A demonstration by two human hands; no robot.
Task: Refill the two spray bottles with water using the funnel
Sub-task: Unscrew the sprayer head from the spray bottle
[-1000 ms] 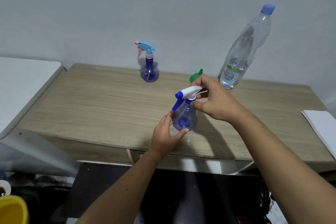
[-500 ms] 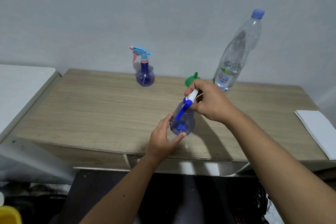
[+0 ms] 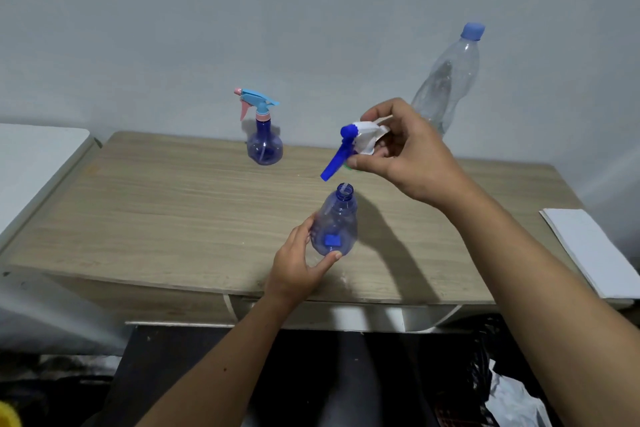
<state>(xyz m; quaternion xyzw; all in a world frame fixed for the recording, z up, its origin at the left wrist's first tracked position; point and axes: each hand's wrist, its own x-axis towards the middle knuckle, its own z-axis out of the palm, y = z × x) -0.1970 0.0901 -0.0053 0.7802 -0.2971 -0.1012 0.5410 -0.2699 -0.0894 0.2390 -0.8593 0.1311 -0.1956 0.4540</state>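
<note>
Nearest the camera, the left hand (image 3: 297, 267) wraps its thumb and fingers around the round belly of a small translucent blue plastic spray bottle (image 3: 335, 222), which stands upright on the light wood-grain tabletop (image 3: 166, 215) close to its front edge. The bottle's neck is uncapped, its threaded mouth open to the air, and a thin clear dip tube shows at the mouth. A darker blue square shows low on the bottle's body.

Just above and slightly behind that open neck, the right hand (image 3: 403, 152) is curled closed around a white trigger sprayer head with a dark blue nozzle and lever (image 3: 349, 146). The head is lifted clear of the bottle, its blue lever slanting down toward the neck without touching it. A sliver of green shows under the right hand's fingers; I cannot tell what it is.

At the right edge of the table lies a flat white sheet or pad (image 3: 588, 250).

Farther back, near the wall, a second translucent blue spray bottle with a light blue and pink trigger head (image 3: 264, 139) stands upright and fully assembled, well apart from the first. To the rear right, partly hidden behind the right hand, a tall clear plastic water bottle with a pale blue cap (image 3: 450, 80) stands with its cap on.
</note>
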